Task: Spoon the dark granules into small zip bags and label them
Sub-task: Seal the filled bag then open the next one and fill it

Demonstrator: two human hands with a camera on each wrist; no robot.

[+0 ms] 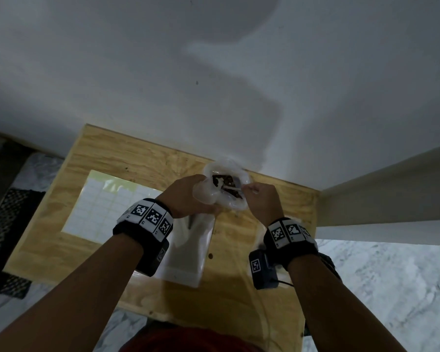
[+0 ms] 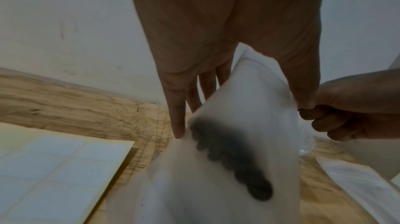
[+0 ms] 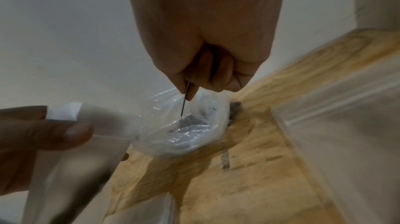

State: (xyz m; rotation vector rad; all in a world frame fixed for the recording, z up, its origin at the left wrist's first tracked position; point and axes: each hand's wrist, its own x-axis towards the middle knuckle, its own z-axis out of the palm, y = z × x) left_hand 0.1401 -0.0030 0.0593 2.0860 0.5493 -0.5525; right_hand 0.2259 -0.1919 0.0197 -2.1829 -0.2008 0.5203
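At the table's far edge lies a large clear plastic bag (image 1: 233,199) with dark granules (image 1: 222,179) in it. My left hand (image 1: 188,196) holds a small frosted zip bag (image 2: 238,107) upright beside it, thumb on one face and fingers (image 2: 207,83) behind. A dark layer of granules (image 2: 233,157) lies in that small bag. My right hand (image 1: 259,199) pinches a thin metal spoon handle (image 3: 184,106), which reaches down into the large bag (image 3: 184,135). The spoon's bowl is hidden among plastic and granules.
A sheet of white labels (image 1: 104,209) lies on the left of the wooden table (image 1: 239,288). A stack of empty zip bags (image 1: 188,252) lies under my left wrist. A white wall runs behind the table and a white ledge (image 1: 379,189) closes in on the right.
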